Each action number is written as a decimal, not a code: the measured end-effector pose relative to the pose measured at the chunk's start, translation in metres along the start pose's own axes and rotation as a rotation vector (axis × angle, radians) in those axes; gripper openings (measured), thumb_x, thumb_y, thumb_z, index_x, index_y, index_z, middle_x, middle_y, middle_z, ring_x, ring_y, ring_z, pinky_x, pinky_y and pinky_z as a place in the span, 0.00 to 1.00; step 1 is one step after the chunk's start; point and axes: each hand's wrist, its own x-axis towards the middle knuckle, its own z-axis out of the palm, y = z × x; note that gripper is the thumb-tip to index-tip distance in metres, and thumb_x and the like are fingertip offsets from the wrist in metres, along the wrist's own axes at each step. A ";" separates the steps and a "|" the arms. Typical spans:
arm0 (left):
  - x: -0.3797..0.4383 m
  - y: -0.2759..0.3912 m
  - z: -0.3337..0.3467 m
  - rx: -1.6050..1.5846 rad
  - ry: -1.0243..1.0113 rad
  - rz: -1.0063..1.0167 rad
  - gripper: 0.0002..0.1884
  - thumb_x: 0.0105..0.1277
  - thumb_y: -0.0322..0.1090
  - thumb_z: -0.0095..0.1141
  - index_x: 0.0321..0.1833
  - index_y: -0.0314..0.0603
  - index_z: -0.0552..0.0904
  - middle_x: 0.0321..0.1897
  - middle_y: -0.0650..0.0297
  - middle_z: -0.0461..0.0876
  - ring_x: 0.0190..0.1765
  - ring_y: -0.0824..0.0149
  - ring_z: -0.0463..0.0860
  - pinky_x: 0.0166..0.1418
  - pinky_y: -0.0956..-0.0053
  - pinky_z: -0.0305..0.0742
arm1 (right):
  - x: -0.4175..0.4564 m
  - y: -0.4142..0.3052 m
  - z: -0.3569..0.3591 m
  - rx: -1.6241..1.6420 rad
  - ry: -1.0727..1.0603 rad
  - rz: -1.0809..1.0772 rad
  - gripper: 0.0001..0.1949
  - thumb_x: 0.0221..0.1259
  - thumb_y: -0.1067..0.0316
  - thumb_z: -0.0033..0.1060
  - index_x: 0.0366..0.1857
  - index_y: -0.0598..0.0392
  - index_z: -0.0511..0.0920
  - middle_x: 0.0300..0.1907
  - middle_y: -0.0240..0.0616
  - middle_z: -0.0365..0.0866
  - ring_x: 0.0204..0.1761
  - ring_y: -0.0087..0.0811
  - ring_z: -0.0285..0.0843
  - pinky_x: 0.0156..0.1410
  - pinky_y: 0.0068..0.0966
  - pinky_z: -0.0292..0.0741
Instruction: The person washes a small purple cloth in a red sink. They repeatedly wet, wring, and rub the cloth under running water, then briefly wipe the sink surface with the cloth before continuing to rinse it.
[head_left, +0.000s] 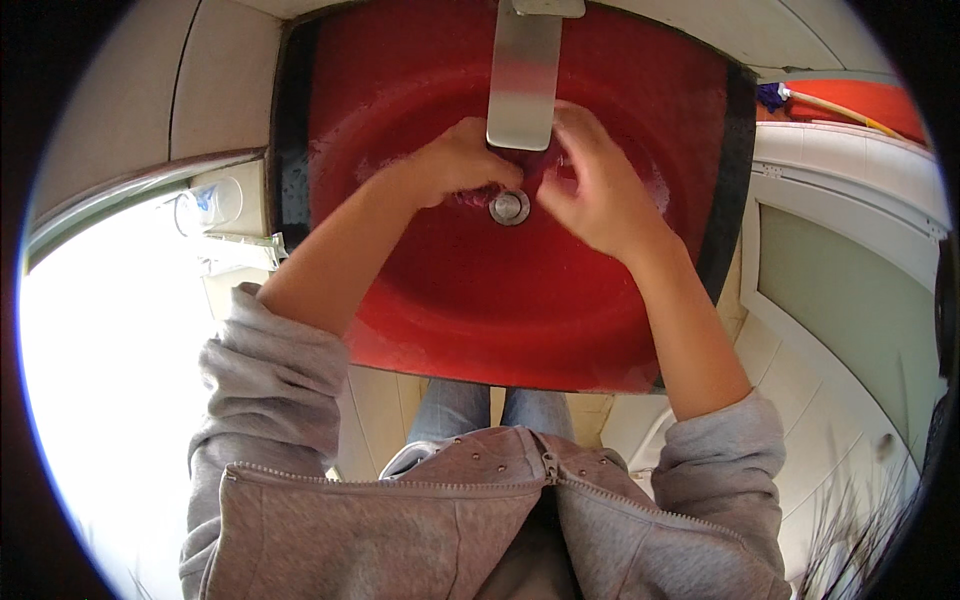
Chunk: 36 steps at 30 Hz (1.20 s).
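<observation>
Both of my hands are over a glossy red washbasin (517, 300), under the flat metal spout (523, 97) of a tap. My left hand (461, 165) is closed around a bunched dark red cloth-like item (478, 196), and only a crumpled bit of it shows below the fingers. On the other side of the spout is my right hand (600, 184), slightly blurred, its thumb spread from curved fingers. Some of its fingertips are hidden near the spout, and a dark patch between the hands is unclear. A round metal drain stopper (510, 207) sits just below both hands.
Black strips (727, 180) edge the basin. On the left ledge stand a clear cup (217, 206) and a pale tube (244, 252), beside a very bright opening. A mop (832, 109) lies at the upper right, above a white-framed door (847, 277).
</observation>
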 end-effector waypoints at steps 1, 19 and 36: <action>-0.002 0.008 -0.001 -0.247 -0.107 -0.086 0.13 0.52 0.24 0.67 0.42 0.36 0.83 0.27 0.62 0.82 0.27 0.68 0.80 0.29 0.73 0.73 | -0.002 0.001 0.001 -0.130 -0.057 -0.017 0.23 0.63 0.67 0.68 0.61 0.56 0.74 0.63 0.59 0.74 0.60 0.45 0.84 0.53 0.37 0.86; 0.024 0.003 0.000 1.441 0.044 0.602 0.09 0.63 0.35 0.61 0.43 0.41 0.85 0.37 0.52 0.88 0.43 0.51 0.89 0.46 0.56 0.85 | 0.007 0.041 0.056 0.676 -0.584 0.854 0.11 0.50 0.69 0.66 0.36 0.64 0.83 0.31 0.54 0.88 0.34 0.43 0.90 0.38 0.40 0.80; -0.074 -0.027 0.037 -0.209 0.391 -0.281 0.06 0.65 0.27 0.68 0.35 0.42 0.81 0.22 0.66 0.77 0.21 0.73 0.72 0.24 0.75 0.63 | 0.043 -0.076 -0.077 -0.514 0.193 -0.123 0.33 0.55 0.79 0.60 0.70 0.48 0.75 0.72 0.41 0.72 0.70 0.48 0.69 0.75 0.41 0.66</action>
